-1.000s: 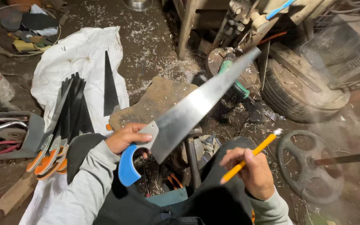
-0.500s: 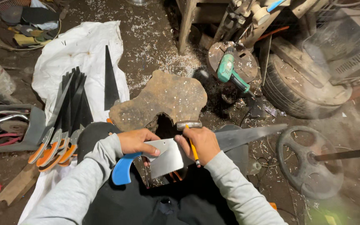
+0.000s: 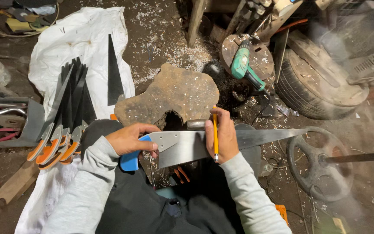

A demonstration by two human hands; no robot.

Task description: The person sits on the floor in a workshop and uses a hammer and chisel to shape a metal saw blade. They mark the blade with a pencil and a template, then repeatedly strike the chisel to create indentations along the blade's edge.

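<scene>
While the left hand [image 3: 128,139] curls shut around the blue handle [image 3: 130,160], the right hand [image 3: 222,135] presses flat on the saw blade [image 3: 239,141], pinching an orange pencil [image 3: 215,133] upright across it, just before the rusty stump [image 3: 172,97].

Light grey long sleeves [image 3: 87,190], dark trousers (possibly an apron).

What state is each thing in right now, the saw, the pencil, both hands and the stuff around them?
Blue-handled steel handsaw: lying level across the lap, blade pointing right.
Left hand: gripping the saw's handle.
Right hand: pressed flat on the blade.
Yellow pencil: in the right hand, tip down at the blade.
Orange-handled saws: stacked on white sheet.
Green power drill: lying idle.
</scene>
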